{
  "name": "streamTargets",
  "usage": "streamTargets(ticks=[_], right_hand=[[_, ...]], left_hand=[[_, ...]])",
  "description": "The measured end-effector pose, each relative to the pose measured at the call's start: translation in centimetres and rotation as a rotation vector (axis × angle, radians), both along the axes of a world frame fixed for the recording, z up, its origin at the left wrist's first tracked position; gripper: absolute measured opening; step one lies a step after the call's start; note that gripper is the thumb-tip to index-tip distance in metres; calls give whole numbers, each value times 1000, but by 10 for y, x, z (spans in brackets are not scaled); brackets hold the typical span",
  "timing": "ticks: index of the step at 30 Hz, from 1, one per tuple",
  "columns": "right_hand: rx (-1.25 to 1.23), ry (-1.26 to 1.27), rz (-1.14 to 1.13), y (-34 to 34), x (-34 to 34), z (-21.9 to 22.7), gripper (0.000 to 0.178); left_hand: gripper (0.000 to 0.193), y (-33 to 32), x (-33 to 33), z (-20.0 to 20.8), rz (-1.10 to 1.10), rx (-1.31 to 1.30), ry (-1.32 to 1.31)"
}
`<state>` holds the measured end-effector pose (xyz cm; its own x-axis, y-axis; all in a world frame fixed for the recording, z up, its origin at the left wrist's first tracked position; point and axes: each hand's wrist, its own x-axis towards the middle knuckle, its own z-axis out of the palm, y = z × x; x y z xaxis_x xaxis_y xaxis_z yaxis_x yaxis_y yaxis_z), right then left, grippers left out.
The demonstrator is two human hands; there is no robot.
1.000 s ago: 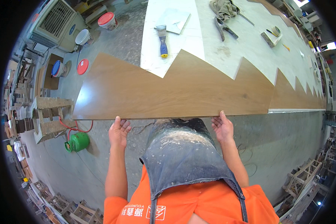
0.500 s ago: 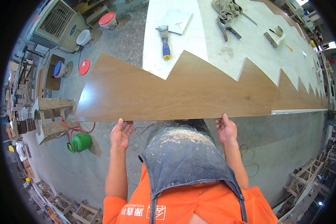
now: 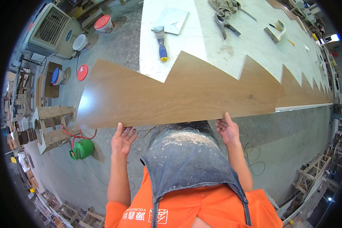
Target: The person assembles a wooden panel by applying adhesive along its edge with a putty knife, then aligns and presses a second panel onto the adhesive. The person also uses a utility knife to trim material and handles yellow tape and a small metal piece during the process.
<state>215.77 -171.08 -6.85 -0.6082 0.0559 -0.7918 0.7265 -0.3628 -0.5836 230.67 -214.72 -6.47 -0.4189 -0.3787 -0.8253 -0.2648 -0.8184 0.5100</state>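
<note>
A long brown wood-look panel (image 3: 171, 100) with a sawtooth far edge lies across in front of me. My left hand (image 3: 122, 141) holds its near edge, thumb on top and fingers partly hidden underneath. Further right, my right hand (image 3: 228, 131) grips the same edge with its thumb on the upper face. At its right end the panel meets another brown sawtooth piece (image 3: 292, 93), whose near edge shows a white strip. Beyond the panel, a blue-handled putty knife (image 3: 162, 47) lies partly on a pale square sheet (image 3: 174, 19).
Pliers-like clamps (image 3: 225, 28), a grey cloth (image 3: 226, 7) and a tape roll (image 3: 279, 26) rest on the pale worktop (image 3: 224, 53). Left are a wooden stool (image 3: 51, 112), a green gas cylinder (image 3: 83, 149) with red hose, buckets (image 3: 79, 42) and an air cooler (image 3: 53, 28).
The panel's near edge now slants more, its left end closer to me and its right end farther away. Both hands stay on that edge. The whole view has shifted slightly.
</note>
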Motion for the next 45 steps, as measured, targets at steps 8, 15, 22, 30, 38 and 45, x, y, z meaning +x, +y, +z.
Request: streamTargets(ticks=[8,15,22,30,38,45], right_hand=[[-67,212,-144,6,12,-46,22],[-89,277,-210,-11,10,-40,18],[-120,266,-186,5,14,-51,18],[-40,195,261,59,18,-41,29],[76,258,-3,261,74,-48,23],[269,265,-344,464,110,6,23]], left_hand=[[47,-5,1,-17,9,-36,92],[38,-10,8,-29,33,-38,153],[57,-11,4,-39,-22,-14,181],[68,63,-8,-6,-500,-37,-45],[45,346,-136,48,-1202,-743,369],[51,597,-242,97,-1541,-1492,919]])
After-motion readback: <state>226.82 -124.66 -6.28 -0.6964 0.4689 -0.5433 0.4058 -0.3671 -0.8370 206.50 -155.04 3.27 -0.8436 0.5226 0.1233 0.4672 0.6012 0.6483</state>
